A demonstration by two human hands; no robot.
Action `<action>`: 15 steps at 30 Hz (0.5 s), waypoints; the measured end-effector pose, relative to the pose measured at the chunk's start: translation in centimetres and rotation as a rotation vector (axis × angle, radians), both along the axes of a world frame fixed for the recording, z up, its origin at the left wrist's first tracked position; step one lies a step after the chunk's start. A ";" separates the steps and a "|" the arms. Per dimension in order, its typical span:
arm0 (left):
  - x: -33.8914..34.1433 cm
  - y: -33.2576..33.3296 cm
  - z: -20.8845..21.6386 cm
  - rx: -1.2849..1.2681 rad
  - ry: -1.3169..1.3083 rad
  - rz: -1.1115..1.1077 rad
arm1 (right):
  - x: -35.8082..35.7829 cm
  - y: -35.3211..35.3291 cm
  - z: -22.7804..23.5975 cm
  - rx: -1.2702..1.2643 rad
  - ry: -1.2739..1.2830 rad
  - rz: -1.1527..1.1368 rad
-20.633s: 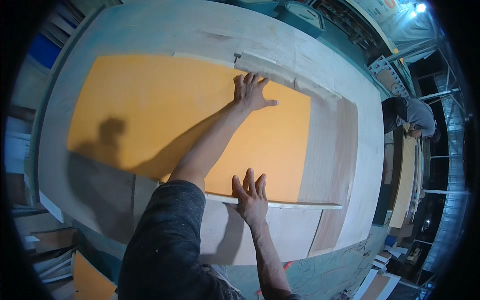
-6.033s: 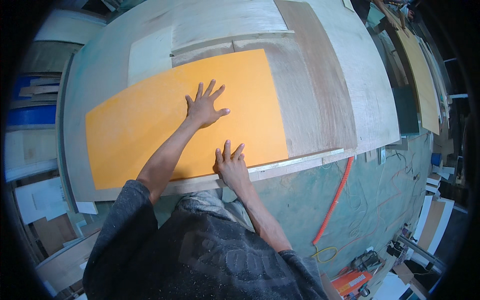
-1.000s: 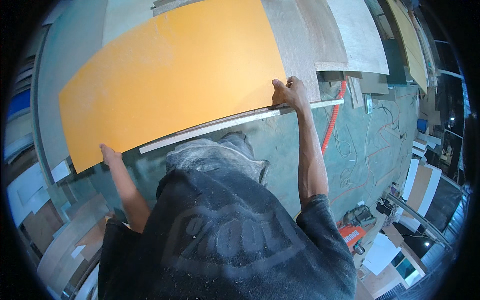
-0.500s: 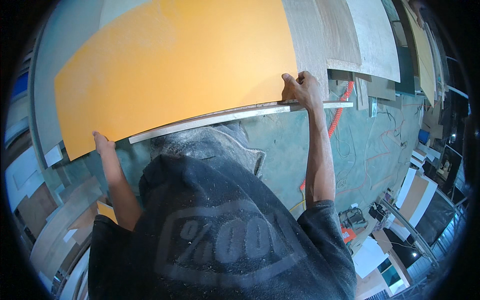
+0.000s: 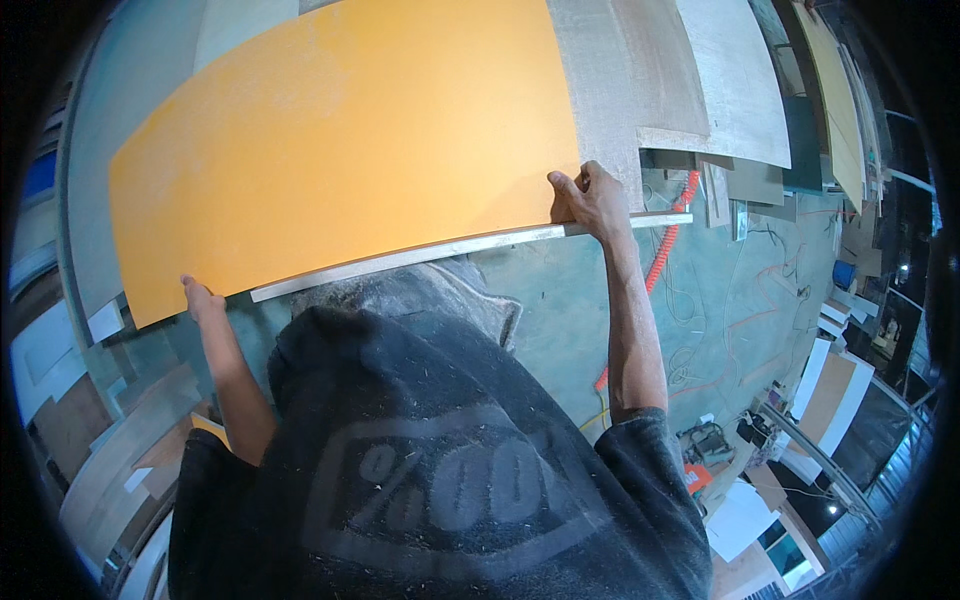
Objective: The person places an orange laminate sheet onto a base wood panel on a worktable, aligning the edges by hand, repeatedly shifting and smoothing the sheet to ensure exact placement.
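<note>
A large orange-yellow sheet (image 5: 350, 150) lies in front of me on a stack of flat panels. My left hand (image 5: 204, 301) is closed on its near edge close to the left corner, thumb on top and fingers hidden beneath. At the near right corner, my right hand (image 5: 595, 203) grips the sheet, thumb bent over the surface. A long pale wooden strip (image 5: 420, 250) runs along under the near edge and sticks out to the right, passing below my right hand. Whether that hand also touches the strip I cannot tell.
Grey-brown panels (image 5: 640, 70) and a whitish board (image 5: 740, 80) extend to the right of the sheet. A coiled orange hose (image 5: 660, 258) hangs down to the green floor (image 5: 560, 300), where thin cables lie. Offcuts (image 5: 130, 460) are piled at the left, and tools (image 5: 705, 440) sit lower right.
The view has shifted slightly, so the sheet's right end and my right hand appear a little lower and further left. The gap between sheet edge and strip looks narrower. Both hands keep their grip.
</note>
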State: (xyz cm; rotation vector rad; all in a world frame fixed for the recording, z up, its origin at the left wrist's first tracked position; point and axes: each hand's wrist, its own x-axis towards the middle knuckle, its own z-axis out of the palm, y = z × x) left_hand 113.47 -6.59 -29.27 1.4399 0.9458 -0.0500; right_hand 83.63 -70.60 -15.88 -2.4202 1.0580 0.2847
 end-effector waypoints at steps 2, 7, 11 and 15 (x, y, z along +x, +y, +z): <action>0.0 0.6 -0.1 -0.039 -0.021 -0.020 | 0.4 0.2 0.8 0.020 0.013 -0.008; 0.3 -2.0 -0.1 0.120 0.107 0.046 | -0.3 -0.1 0.6 -0.107 0.118 0.042; -0.4 6.6 0.0 0.130 0.172 -0.049 | 2.9 2.4 1.1 -0.100 0.219 0.072; 0.3 -7.6 7.1 0.996 0.613 -0.310 | 1.6 6.5 3.3 -0.342 0.051 0.058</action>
